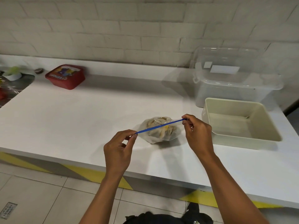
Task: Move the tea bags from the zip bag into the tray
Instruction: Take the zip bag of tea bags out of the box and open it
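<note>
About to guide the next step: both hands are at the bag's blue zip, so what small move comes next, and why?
Probably pull the blue zip strip apart: the left hand and right hand pinch its ends, it looks shut, and the tea bags remain inside the zip bag.

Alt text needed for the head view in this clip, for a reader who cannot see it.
Two hands pinch opposite ends of a zip bag of tea bags above a white counter: left hand, right hand. An empty beige tray sits to its right.

Both arms outstretched, left hand [119, 147] and right hand [198, 132] in pinching grip.
</note>
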Action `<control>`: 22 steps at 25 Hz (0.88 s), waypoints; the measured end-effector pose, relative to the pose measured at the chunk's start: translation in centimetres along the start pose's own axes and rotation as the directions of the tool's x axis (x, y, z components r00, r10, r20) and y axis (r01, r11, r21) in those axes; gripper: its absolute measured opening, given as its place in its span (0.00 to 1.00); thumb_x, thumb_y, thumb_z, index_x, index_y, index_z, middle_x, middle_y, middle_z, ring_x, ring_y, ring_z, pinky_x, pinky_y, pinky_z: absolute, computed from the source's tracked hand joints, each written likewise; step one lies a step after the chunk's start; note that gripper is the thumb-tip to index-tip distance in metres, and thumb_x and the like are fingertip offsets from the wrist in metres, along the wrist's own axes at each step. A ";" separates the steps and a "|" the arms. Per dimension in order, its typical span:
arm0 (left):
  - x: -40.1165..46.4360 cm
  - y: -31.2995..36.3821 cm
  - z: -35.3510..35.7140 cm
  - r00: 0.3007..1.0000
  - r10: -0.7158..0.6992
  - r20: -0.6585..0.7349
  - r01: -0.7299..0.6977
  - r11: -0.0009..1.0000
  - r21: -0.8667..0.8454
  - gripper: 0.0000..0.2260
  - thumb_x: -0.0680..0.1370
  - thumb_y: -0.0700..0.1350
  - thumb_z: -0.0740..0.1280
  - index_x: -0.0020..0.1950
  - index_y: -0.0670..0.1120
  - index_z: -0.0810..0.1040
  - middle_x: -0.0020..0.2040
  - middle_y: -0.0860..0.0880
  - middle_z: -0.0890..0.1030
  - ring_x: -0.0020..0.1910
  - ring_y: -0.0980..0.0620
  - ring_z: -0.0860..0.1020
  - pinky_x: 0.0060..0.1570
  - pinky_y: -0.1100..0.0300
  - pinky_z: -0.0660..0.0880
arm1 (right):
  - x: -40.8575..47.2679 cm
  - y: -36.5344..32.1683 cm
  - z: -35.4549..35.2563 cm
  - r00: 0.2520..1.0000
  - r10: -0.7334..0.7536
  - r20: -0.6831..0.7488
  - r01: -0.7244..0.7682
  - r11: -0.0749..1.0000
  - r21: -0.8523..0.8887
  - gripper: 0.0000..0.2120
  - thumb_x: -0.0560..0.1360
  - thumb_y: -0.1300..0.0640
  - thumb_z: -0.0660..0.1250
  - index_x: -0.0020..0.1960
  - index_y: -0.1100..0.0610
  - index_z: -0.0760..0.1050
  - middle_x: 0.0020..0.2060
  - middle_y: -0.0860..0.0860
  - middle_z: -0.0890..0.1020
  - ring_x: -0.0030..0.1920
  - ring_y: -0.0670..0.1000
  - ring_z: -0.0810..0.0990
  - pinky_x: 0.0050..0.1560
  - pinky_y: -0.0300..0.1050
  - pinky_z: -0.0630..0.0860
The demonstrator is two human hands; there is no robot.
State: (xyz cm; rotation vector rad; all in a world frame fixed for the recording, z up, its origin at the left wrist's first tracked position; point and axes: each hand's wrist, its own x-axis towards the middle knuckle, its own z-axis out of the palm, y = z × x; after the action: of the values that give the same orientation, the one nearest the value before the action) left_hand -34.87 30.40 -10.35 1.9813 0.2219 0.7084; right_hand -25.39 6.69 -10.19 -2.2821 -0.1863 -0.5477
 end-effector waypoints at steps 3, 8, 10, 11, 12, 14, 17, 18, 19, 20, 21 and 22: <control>-0.1 -0.1 -0.5 0.999 0.007 0.046 -0.008 1.000 0.024 0.04 0.77 0.44 0.72 0.50 0.52 0.84 0.47 0.60 0.83 0.47 0.54 0.81 0.37 0.55 0.77 | 0.2 -0.3 -0.4 0.997 0.070 -0.043 -0.069 0.997 0.025 0.09 0.78 0.62 0.66 0.56 0.55 0.81 0.42 0.49 0.85 0.40 0.49 0.82 0.44 0.33 0.72; 2.9 3.0 0.0 0.885 0.147 0.441 -0.257 0.946 0.199 0.17 0.76 0.57 0.68 0.64 0.58 0.78 0.63 0.61 0.78 0.64 0.60 0.73 0.64 0.63 0.69 | -2.5 -4.3 1.4 0.727 0.645 0.237 -0.635 0.500 0.588 0.23 0.74 0.48 0.71 0.62 0.46 0.62 0.46 0.51 0.83 0.45 0.53 0.85 0.52 0.54 0.81; 5.0 4.3 2.5 0.795 0.053 0.605 -0.285 0.912 0.295 0.16 0.78 0.58 0.65 0.65 0.58 0.78 0.60 0.56 0.81 0.59 0.54 0.78 0.59 0.56 0.75 | -3.1 -6.1 2.7 0.588 0.669 0.454 -0.729 0.195 0.657 0.23 0.75 0.52 0.72 0.62 0.51 0.62 0.49 0.55 0.82 0.48 0.56 0.85 0.52 0.55 0.82; 5.6 4.8 3.7 0.744 -0.039 0.667 -0.273 0.893 0.357 0.15 0.78 0.56 0.64 0.63 0.57 0.79 0.58 0.53 0.83 0.56 0.50 0.80 0.56 0.54 0.76 | -3.1 -6.5 3.3 0.574 0.660 0.485 -0.742 0.168 0.649 0.21 0.75 0.55 0.71 0.62 0.52 0.64 0.50 0.56 0.83 0.48 0.56 0.85 0.51 0.53 0.83; 6.0 5.0 4.9 0.695 -0.133 0.706 -0.249 0.878 0.410 0.13 0.78 0.54 0.64 0.61 0.57 0.81 0.55 0.50 0.84 0.53 0.48 0.80 0.53 0.52 0.77 | -2.8 -6.9 3.7 0.577 0.664 0.475 -0.752 0.204 0.627 0.20 0.75 0.58 0.71 0.62 0.53 0.66 0.51 0.56 0.83 0.48 0.55 0.85 0.50 0.52 0.83; 6.1 5.0 6.3 0.645 -0.220 0.732 -0.222 0.863 0.454 0.10 0.78 0.50 0.64 0.55 0.54 0.83 0.50 0.48 0.84 0.48 0.47 0.80 0.50 0.51 0.78 | -2.0 -6.6 4.2 0.611 0.675 0.414 -0.751 0.327 0.574 0.18 0.73 0.63 0.69 0.61 0.53 0.72 0.48 0.56 0.85 0.45 0.54 0.85 0.50 0.52 0.83; 6.5 5.3 6.4 0.726 -0.144 0.672 -0.214 0.882 0.419 0.09 0.77 0.53 0.67 0.52 0.51 0.83 0.43 0.50 0.83 0.43 0.49 0.80 0.44 0.53 0.78 | -0.1 -6.7 3.2 0.731 0.587 0.349 -0.665 0.494 0.560 0.12 0.74 0.64 0.70 0.56 0.54 0.77 0.41 0.54 0.86 0.41 0.55 0.86 0.49 0.51 0.83; 6.8 5.4 6.4 0.763 -0.114 0.637 -0.180 0.908 0.379 0.09 0.77 0.54 0.68 0.52 0.51 0.83 0.42 0.51 0.83 0.43 0.50 0.80 0.43 0.54 0.78 | 0.6 -6.9 2.6 0.769 0.540 0.342 -0.625 0.524 0.578 0.11 0.74 0.64 0.71 0.55 0.55 0.77 0.39 0.55 0.86 0.41 0.56 0.86 0.47 0.50 0.83; 7.0 5.5 6.4 0.793 -0.094 0.601 -0.129 0.940 0.317 0.09 0.77 0.53 0.69 0.51 0.51 0.83 0.42 0.52 0.84 0.41 0.52 0.80 0.42 0.55 0.78 | 1.3 -7.1 2.2 0.796 0.500 0.341 -0.594 0.536 0.600 0.11 0.74 0.63 0.72 0.55 0.56 0.77 0.39 0.55 0.86 0.40 0.56 0.86 0.46 0.49 0.83; 7.0 5.5 6.3 0.819 -0.082 0.568 -0.073 0.967 0.245 0.08 0.77 0.53 0.70 0.50 0.51 0.83 0.42 0.53 0.84 0.40 0.55 0.81 0.42 0.56 0.79 | 1.9 -7.2 1.7 0.811 0.469 0.350 -0.577 0.542 0.611 0.10 0.74 0.63 0.72 0.54 0.57 0.77 0.39 0.55 0.86 0.40 0.56 0.86 0.46 0.49 0.83; 6.9 5.5 6.3 0.842 -0.073 0.535 -0.029 0.983 0.180 0.07 0.77 0.51 0.70 0.49 0.50 0.83 0.41 0.53 0.85 0.39 0.57 0.82 0.41 0.57 0.80 | 2.5 -7.2 1.4 0.817 0.448 0.363 -0.572 0.558 0.600 0.09 0.74 0.62 0.73 0.53 0.57 0.78 0.38 0.55 0.86 0.40 0.55 0.86 0.47 0.49 0.83; 6.8 5.4 6.2 0.864 -0.068 0.499 0.007 0.992 0.123 0.06 0.78 0.49 0.69 0.48 0.49 0.83 0.41 0.53 0.85 0.39 0.57 0.83 0.40 0.57 0.81 | 2.9 -7.0 1.2 0.822 0.435 0.367 -0.568 0.593 0.571 0.08 0.74 0.60 0.73 0.52 0.56 0.80 0.37 0.54 0.86 0.39 0.53 0.86 0.47 0.50 0.83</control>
State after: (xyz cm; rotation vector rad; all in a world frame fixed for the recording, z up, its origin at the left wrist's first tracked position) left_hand -26.59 26.04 -5.27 2.1944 -0.0165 0.1326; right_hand -24.40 12.30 -5.08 -1.5549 0.1693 0.0627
